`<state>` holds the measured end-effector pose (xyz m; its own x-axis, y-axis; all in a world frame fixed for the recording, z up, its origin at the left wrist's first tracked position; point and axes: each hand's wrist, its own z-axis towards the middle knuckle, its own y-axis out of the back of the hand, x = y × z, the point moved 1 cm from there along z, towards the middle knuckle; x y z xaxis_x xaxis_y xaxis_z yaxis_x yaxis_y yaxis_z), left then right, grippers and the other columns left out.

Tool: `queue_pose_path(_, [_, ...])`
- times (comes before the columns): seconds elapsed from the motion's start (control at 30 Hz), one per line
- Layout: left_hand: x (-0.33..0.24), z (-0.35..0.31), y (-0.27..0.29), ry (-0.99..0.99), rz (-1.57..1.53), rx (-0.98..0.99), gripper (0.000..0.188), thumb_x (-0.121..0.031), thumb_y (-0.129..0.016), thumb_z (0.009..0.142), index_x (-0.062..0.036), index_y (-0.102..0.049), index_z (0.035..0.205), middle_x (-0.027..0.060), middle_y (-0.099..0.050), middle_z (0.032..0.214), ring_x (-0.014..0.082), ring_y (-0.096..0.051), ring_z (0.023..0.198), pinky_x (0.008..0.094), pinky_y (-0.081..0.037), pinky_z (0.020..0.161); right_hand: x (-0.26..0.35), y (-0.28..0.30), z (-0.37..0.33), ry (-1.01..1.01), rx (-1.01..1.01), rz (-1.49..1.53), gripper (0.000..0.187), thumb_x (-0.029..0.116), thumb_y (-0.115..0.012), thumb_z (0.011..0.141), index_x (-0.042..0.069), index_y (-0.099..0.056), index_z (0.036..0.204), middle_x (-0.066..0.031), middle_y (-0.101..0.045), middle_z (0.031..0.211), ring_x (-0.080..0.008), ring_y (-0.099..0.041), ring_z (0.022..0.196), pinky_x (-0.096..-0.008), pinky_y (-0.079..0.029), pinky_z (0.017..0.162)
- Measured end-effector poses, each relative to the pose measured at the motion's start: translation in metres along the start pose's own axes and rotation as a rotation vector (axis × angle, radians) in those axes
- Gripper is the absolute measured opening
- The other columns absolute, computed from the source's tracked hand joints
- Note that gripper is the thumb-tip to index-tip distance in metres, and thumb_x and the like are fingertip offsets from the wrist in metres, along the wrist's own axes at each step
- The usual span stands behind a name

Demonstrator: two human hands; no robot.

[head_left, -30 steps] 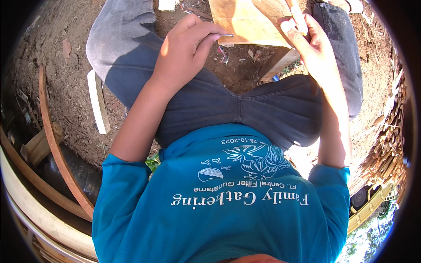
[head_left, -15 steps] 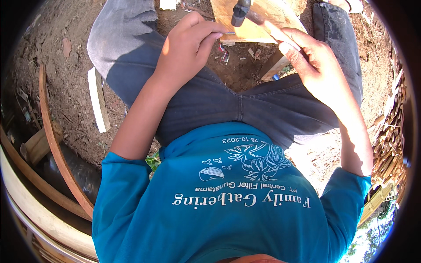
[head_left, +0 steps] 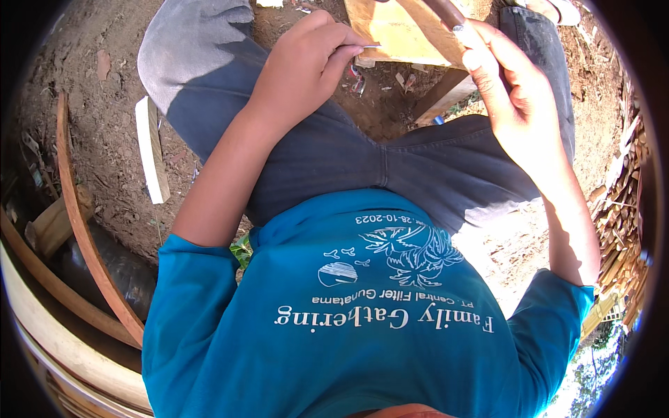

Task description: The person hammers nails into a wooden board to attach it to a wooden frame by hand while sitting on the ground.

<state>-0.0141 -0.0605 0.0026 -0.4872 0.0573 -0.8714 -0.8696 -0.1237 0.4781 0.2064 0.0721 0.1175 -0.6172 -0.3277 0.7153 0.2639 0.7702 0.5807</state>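
Observation:
My left hand [head_left: 306,70] pinches a thin metal nail [head_left: 373,46] between thumb and fingertips. The nail's tip points right, over the near left part of a pale wooden board [head_left: 411,52]. My right hand [head_left: 519,97] is closed around the wooden handle of a hammer [head_left: 442,12], raised above the board's right side. The hammer's head is almost wholly cut off by the upper edge of the view. Whether the nail touches the board I cannot tell.
A wooden block [head_left: 446,97] stands under the board, between my legs in dark trousers. An offcut [head_left: 152,150] lies on the soil at left. Long curved-looking planks [head_left: 80,209] fill the lower left. Stacked thin sticks [head_left: 624,216] line the right side.
The hammer has swung up and away, its head leaving the upper edge of the view. My right hand has shifted slightly right. My left hand has moved slightly up and right with the nail.

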Motion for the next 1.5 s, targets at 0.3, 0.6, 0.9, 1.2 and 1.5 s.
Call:
queue_pose_path(0.3, [0.002, 0.001, -0.001, -0.006, 0.002, 0.007, 0.011, -0.008, -0.070, 0.093, -0.0040, -0.074, 0.101, 0.0106, -0.063, 0.086, 0.0267, -0.063, 0.077, 0.0340, -0.048, 0.069, -0.010, 0.001, -0.003, -0.079, 0.146, -0.112, 0.035, 0.014, -0.062, 0.105, 0.000, -0.062, 0.136, -0.0118, -0.074, 0.117, -0.0120, -0.064, 0.107, -0.0265, -0.049, 0.096])
queue_pose_path(0.6, [-0.014, 0.001, 0.000, 0.411, -0.267, -0.130, 0.012, -0.010, -0.064, 0.100, -0.0029, -0.067, 0.110, 0.0065, -0.072, 0.098, 0.0128, -0.066, 0.088, 0.0277, -0.051, 0.078, -0.023, -0.006, -0.024, -0.259, -0.166, 0.429, 0.037, 0.025, -0.056, 0.109, 0.009, -0.060, 0.142, 0.0082, -0.051, 0.074, 0.0027, -0.035, 0.055, -0.0160, -0.030, 0.048])
queue_pose_path(0.9, [-0.005, 0.013, -0.016, 0.366, -0.652, -0.070, 0.008, -0.008, -0.064, 0.102, 0.0003, -0.065, 0.104, 0.0011, -0.069, 0.093, 0.0073, -0.064, 0.088, 0.0226, -0.050, 0.078, -0.027, -0.031, -0.070, -0.337, -0.400, 0.781, 0.036, 0.026, -0.058, 0.108, 0.010, -0.062, 0.140, 0.0069, -0.053, 0.072, 0.0025, -0.040, 0.051, -0.0161, -0.033, 0.044])
queue_pose_path(1.2, [0.004, 0.009, -0.030, 0.358, -0.575, -0.066, 0.008, -0.006, -0.066, 0.100, -0.0004, -0.066, 0.107, 0.0017, -0.070, 0.093, 0.0076, -0.065, 0.086, 0.0219, -0.051, 0.078, -0.030, -0.037, -0.091, -0.361, -0.418, 0.829, 0.036, 0.026, -0.059, 0.107, 0.009, -0.063, 0.138, 0.0069, -0.053, 0.071, 0.0019, -0.041, 0.052, -0.0162, -0.036, 0.045])
queue_pose_path(1.5, [0.005, 0.009, -0.032, 0.319, -0.627, -0.074, 0.008, -0.006, -0.065, 0.100, -0.0009, -0.066, 0.106, 0.0013, -0.070, 0.093, 0.0071, -0.065, 0.086, 0.0217, -0.051, 0.078, -0.029, -0.040, -0.077, -0.266, -0.383, 0.863, 0.030, 0.026, -0.060, 0.107, 0.008, -0.066, 0.130, 0.0063, -0.053, 0.071, 0.0016, -0.041, 0.050, -0.0161, -0.035, 0.044])
